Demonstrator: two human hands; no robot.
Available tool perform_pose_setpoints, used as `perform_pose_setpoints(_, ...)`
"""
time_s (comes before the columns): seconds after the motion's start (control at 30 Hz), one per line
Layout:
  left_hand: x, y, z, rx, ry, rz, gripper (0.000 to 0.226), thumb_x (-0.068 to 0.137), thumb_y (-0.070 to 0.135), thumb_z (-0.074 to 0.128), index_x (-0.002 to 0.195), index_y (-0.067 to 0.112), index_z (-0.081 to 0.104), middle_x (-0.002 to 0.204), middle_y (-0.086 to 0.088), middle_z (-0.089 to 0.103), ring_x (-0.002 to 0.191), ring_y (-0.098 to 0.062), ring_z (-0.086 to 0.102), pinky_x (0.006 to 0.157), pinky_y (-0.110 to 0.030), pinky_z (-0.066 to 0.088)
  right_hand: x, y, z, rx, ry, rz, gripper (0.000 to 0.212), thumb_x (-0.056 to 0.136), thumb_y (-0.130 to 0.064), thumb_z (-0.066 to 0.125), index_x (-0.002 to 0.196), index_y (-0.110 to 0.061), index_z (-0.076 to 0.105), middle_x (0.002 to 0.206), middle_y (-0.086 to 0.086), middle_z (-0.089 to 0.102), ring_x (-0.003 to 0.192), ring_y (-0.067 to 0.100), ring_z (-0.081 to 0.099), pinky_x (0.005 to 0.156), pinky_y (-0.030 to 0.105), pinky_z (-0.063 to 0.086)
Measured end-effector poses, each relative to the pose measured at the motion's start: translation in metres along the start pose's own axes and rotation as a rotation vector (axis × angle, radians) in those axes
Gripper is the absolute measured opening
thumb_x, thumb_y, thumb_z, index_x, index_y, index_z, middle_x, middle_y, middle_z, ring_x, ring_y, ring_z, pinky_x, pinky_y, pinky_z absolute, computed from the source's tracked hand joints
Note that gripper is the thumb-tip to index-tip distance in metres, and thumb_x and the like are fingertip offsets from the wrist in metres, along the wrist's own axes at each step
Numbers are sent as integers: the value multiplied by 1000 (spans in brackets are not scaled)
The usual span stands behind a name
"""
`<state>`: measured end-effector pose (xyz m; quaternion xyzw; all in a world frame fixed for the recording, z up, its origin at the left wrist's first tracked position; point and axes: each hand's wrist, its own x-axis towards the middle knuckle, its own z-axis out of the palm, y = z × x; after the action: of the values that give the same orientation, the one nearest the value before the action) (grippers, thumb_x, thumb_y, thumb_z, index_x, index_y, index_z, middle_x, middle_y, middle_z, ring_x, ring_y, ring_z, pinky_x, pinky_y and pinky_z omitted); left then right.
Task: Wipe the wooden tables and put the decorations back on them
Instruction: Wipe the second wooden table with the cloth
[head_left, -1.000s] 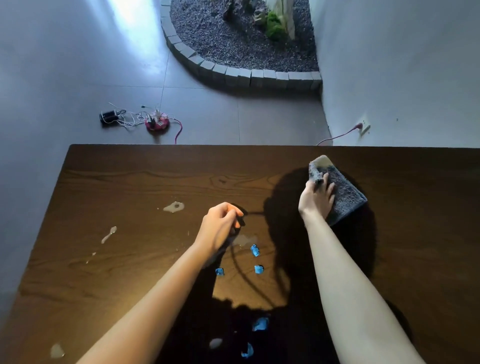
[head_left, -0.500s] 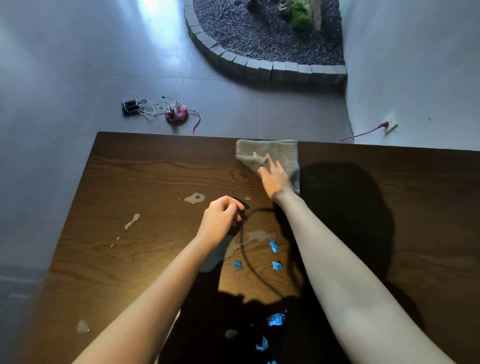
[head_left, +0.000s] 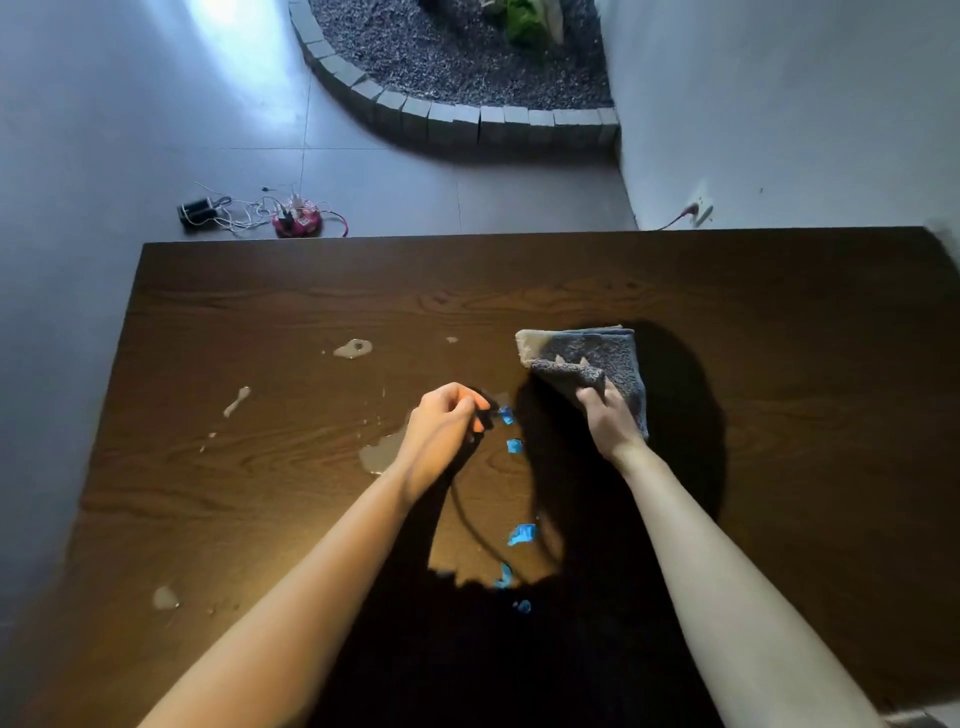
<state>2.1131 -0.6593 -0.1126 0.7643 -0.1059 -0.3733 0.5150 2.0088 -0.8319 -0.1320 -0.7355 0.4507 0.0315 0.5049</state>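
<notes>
The right hand (head_left: 610, 423) pinched a folded grey terry cloth (head_left: 592, 364) lying on the dark brown wooden counter (head_left: 779, 338), lifting its near flap. The left hand (head_left: 441, 431) hovered with fingers curled; whether its grip held anything could not be told. Pale wet patches (head_left: 353, 348) and small blue scraps (head_left: 521, 534) lay on the counter near both hands

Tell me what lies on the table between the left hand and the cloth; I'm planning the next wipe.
In the head view, a small blue scrap lies just off the left hand; beyond it, shadowed bare wood up to the gray cloth.
</notes>
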Motion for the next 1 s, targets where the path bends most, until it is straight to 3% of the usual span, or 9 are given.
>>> perform_pose_setpoints(0.1,-14,-6,-2,1,-14,2,30,93,8,38,79,20,61,61,6,56,56,-7,50,56,-21,39,-23,19,6,24,107,33,76,75,-45,31,143,-11,40,150,11,36,142,23,25,118,36,16)
perform_pose_setpoints(0.2,-27,-11,-13,1,-51,2,29,94,8,37,82,18,61,65,3,56,58,-6,50,55,-17,40,-44,20,29,-58,181,38,63,91,-43,23,150,-21,22,158,0,15,146,16,8,115,26,0)
perform_pose_setpoints(0.4,-43,-23,-43,6,-52,19,29,95,7,39,80,18,61,63,4,55,55,-6,49,52,-16,39,-50,-10,77,-37,256,127,51,104,-31,17,152,-22,2,160,4,0,147,20,-3,116,30,-6)
perform_pose_setpoints(0.63,-50,-41,-102,46,-20,44,28,92,6,42,76,18,61,60,4,56,51,-7,49,53,-21,39,-75,-55,162,-149,114,21,52,104,-25,21,152,-21,3,160,3,0,147,18,-3,116,28,-5)
perform_pose_setpoints(0.77,-53,-54,-136,48,11,51,28,90,5,44,70,17,59,56,3,55,52,-10,49,57,-27,40,-102,-82,226,-23,-48,-41,49,103,-29,25,151,-27,15,160,-1,5,147,18,1,117,30,0)
perform_pose_setpoints(0.83,-55,-58,-151,49,23,54,26,90,4,44,70,15,59,56,2,55,53,-11,49,59,-29,41,-108,-89,242,132,-47,26,49,101,-31,28,148,-17,29,158,3,19,146,20,12,118,32,10)
perform_pose_setpoints(0.9,-59,-60,-163,61,15,48,26,90,3,43,74,14,60,58,1,56,52,-10,50,56,-23,42,-110,-97,243,234,-8,97,47,99,-31,31,130,-2,51,138,13,47,130,25,39,109,33,27)
perform_pose_setpoints(0.93,-61,-60,-169,64,9,49,26,90,2,42,75,14,60,58,0,55,50,-9,50,54,-20,42,-109,-101,240,318,15,128,44,97,-35,32,113,-5,61,116,15,56,112,25,49,98,34,35)
perform_pose_setpoints(1.0,-62,-59,-174,56,-3,43,28,91,1,40,75,14,59,59,0,55,50,-8,49,51,-16,42,-104,-107,229,586,44,206,37,94,-36,32,76,-16,57,78,6,57,76,19,53,70,30,42)
